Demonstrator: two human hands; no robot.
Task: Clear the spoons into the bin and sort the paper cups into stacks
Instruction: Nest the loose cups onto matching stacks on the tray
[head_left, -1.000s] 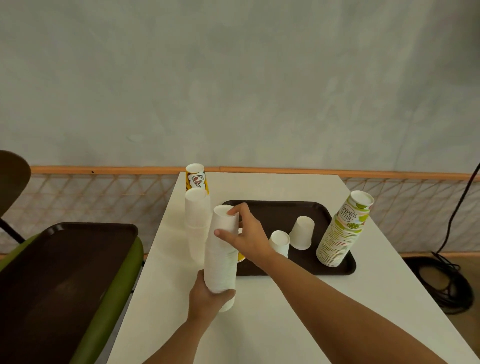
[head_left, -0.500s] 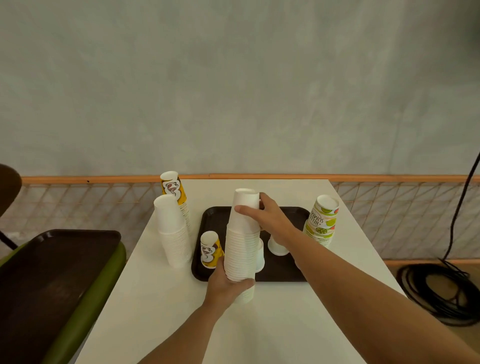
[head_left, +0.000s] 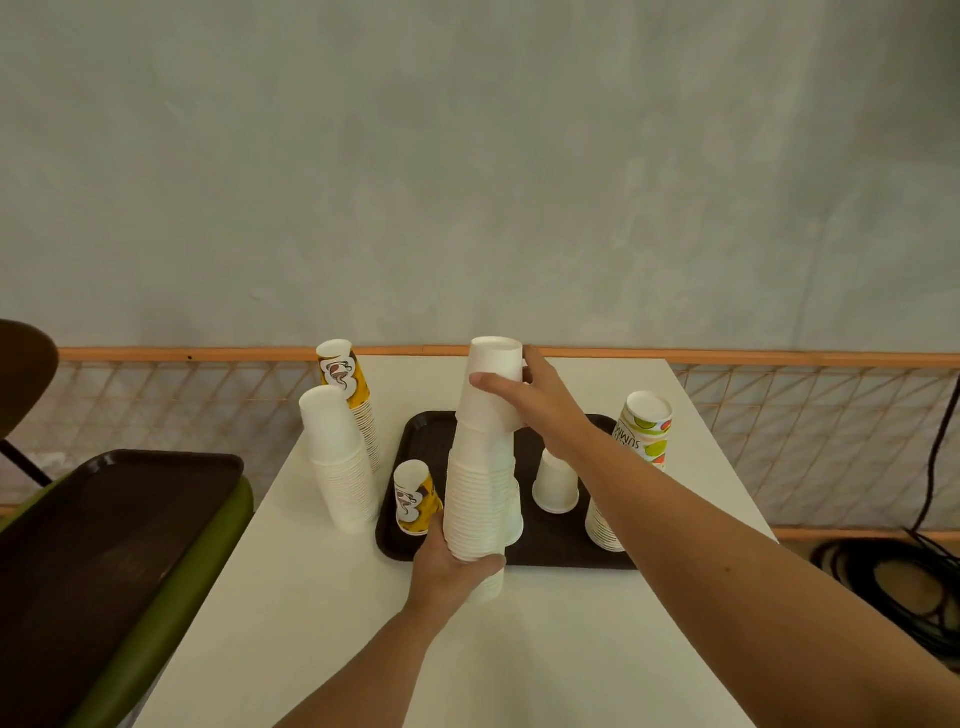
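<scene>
**At the tray's near edge: a tall cup stack held at both ends**

Just in front of the dark brown plastic tray (head_left: 426, 441), over the white table (head_left: 519, 654), a tall stack of plain white paper cups (head_left: 480, 499) stands mouth-down and leans slightly. The left hand (head_left: 452, 571) is wrapped round its lowest cups. The right hand (head_left: 543, 408) clasps the topmost white cup (head_left: 491, 384), thumb across the front and fingers behind. That cup's rim still shows above the one below, so it looks only partly seated. I cannot tell whether the base of the stack touches the table.

Thin paper cups like these are likely very light and easily crushed, and a nested column this tall will probably bend or come apart in the middle. A hold at both ends, as here, suits it best. The squeeze should be gentle and kept near the stiffer rims and bases, not on the soft walls.

Behind the stack, a single white paper cup (head_left: 556, 486) and a yellow printed paper cup (head_left: 413, 499) remain loose on the tray. A shorter white stack (head_left: 337, 457) and a yellow printed stack (head_left: 348, 379) stand on the table to the left. A green-and-orange printed stack (head_left: 644, 431) stands on the right.
</scene>
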